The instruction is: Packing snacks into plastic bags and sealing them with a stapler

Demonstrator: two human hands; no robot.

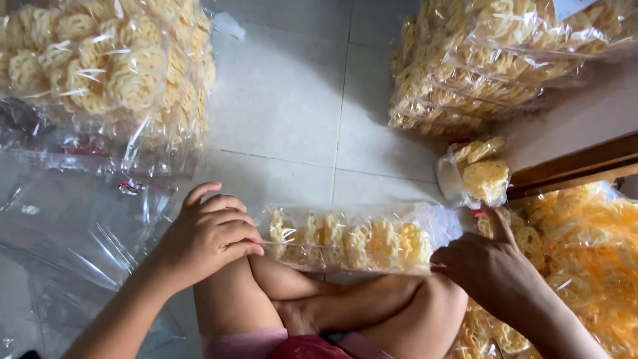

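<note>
A long clear plastic bag [352, 238] filled with a row of yellow curly crackers lies across my crossed legs. My left hand [209, 233] rests at its left end, fingers curled against the bag. My right hand [488, 262] sits at the bag's right end, fingers bent, its index finger pointing up toward a small upright bag of crackers [475, 174] on the floor. Whether either hand truly grips the long bag is hard to tell.
A big bag of crackers [109, 66] stands at the top left, a stack of filled bags [478, 66] at the top right. Empty clear bags [73, 226] lie at the left. Loose crackers in plastic [585, 252] fill the right side beside a wooden edge [571, 166]. The floor [292, 100] is pale tile.
</note>
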